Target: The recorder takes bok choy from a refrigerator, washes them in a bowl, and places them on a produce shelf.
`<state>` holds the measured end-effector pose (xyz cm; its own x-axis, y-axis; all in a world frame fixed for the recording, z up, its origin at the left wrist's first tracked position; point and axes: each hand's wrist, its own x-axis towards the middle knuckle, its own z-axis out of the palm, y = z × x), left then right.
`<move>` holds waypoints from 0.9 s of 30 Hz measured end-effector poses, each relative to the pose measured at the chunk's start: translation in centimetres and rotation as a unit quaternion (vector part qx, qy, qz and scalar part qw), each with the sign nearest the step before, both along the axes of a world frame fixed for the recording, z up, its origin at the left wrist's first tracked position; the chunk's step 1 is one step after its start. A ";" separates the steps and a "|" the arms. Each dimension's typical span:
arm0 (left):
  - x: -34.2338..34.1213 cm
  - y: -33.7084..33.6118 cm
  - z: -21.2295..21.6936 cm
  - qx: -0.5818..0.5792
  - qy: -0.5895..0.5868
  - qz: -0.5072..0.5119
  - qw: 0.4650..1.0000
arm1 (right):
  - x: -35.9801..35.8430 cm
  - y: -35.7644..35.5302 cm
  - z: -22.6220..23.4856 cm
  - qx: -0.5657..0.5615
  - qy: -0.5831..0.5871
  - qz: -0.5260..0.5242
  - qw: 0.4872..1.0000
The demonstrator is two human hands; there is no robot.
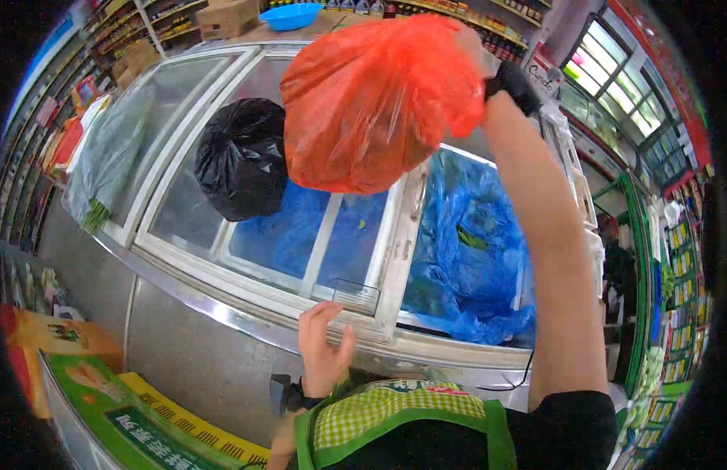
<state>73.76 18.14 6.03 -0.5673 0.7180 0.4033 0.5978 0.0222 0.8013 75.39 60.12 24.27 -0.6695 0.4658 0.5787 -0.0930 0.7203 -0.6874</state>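
A full red-orange plastic bag [363, 110] hangs over the chest freezer [398, 274], held up by my right hand [474, 56] at its gathered top. The bag's film partly covers those fingers, and its contents cannot be made out. At the freezer's front edge, my left hand [326, 345] has its thumb and fingers apart and is empty, close to the sliding lid's handle [357, 296]. To the left of the red-orange bag, a tied black plastic bag [242, 160] rests on the glass lid. The freezer's right part is uncovered, showing blue plastic bags [477, 243] with green leaves.
A clear bag of green vegetables [109, 160] lies on the freezer's left end. Behind stand a blue basin [293, 16] and a cardboard box [228, 19]. A green printed carton [136, 415] is at lower left, and stocked shelves [680, 266] line the right side.
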 end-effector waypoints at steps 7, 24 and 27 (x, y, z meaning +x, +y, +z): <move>-0.7 -1.1 1.7 -0.017 0.021 0.024 0.999 | -2.8 0.8 -6.3 -0.069 -0.134 -0.026 0.988; 7.0 15.0 10.4 -0.133 0.387 -0.242 0.879 | 31.8 -10.6 -38.6 -0.126 -0.598 -0.109 0.784; 11.5 18.6 5.6 -0.220 0.430 -0.308 0.820 | 30.8 -14.8 -35.0 -0.121 -0.606 -0.043 0.785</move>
